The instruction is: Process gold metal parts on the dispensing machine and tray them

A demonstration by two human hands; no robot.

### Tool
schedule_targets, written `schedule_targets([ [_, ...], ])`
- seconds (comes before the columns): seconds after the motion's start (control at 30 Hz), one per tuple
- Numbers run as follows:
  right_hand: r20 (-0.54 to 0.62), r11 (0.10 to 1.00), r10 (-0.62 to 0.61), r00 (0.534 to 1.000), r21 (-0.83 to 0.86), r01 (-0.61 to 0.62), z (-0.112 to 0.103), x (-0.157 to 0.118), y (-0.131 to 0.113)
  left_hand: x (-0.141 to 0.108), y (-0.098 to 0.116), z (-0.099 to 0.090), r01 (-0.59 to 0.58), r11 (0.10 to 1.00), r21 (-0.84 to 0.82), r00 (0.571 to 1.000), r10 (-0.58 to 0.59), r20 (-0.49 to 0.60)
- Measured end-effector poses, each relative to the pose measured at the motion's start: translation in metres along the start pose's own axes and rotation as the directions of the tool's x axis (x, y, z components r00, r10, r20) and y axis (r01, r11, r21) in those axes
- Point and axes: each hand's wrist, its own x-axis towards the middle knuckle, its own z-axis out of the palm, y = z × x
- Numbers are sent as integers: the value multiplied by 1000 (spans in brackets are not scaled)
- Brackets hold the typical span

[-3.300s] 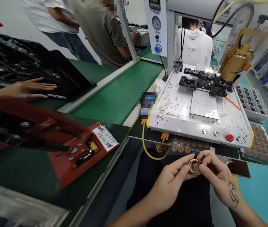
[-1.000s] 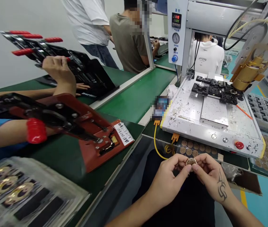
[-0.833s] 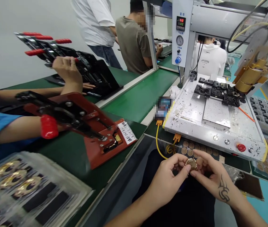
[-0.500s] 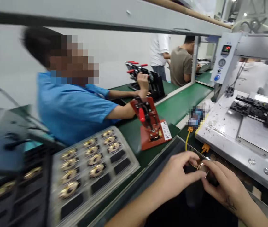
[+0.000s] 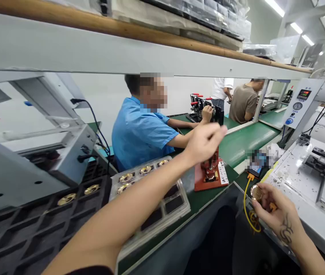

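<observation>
My left hand (image 5: pixel 205 143) is raised over the red clamp fixture (image 5: pixel 198 177), its fingers curled round the upper part, which they mostly hide; the contact is not clear. At the right, my right hand (image 5: pixel 275 208) pinches a round gold metal part (image 5: pixel 256 193) between thumb and fingers. My left forearm passes over the clear tray (image 5: pixel 184 206), where several gold parts (image 5: pixel 126 178) sit in dark slots. A white label (image 5: pixel 222 172) is on the fixture's base.
A person in blue (image 5: pixel 142 126) works beyond the tray at black clamps (image 5: pixel 197 105). Left is a black compartment tray (image 5: pixel 44 225) holding gold parts. A phone (image 5: pixel 257 164) with a yellow cable lies beside the grey press machine (image 5: pixel 303 183). A shelf beam (image 5: pixel 151 57) crosses above.
My left hand has left the gold part and moved up and left to the red fixture. My right hand keeps the part. The view has shifted, showing more of the shelf and left-hand machine.
</observation>
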Motion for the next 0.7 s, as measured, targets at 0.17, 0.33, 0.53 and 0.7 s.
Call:
schedule_targets([
  [0.17,167,997,14,986,69,-25,37,40,12,37,-24,-43,187,982,27,977,-183,-114],
  [0.33,257,995,-28,966,104,1,81,60,31,-49,-51,-55,532,808,254,808,-574,132],
  [0.53,369,986,-70,927,166,8,134,97,49,-140,-72,12,638,727,253,581,-670,461],
  [0.7,387,985,-58,920,170,-10,143,105,55,-146,-92,44,633,731,255,615,-675,409],
])
